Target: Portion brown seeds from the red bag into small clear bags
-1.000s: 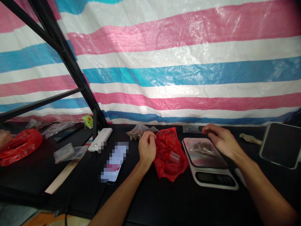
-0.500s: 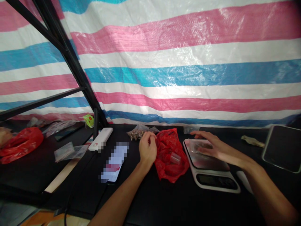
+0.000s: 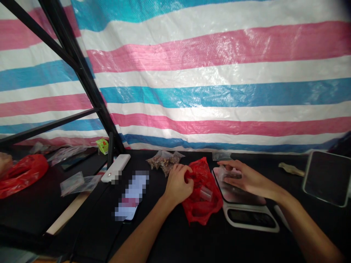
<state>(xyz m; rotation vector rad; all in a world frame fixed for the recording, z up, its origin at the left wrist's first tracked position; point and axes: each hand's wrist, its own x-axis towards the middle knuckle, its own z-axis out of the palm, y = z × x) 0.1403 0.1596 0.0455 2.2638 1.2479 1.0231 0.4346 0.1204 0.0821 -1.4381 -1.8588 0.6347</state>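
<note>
Fingers of the right hand pinch a clear bag over the scale, lower right of centre. The left hand curls beside the red bag, lower centre; whether its fingers grip anything, I cannot tell.

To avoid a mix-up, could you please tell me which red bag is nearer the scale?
The red bag between the left hand and scale; the other bag lies far left, by another person's hand.

Makeshift work booth: striped tarp wall, black frame, digital scale, filled bags on dark table
</note>
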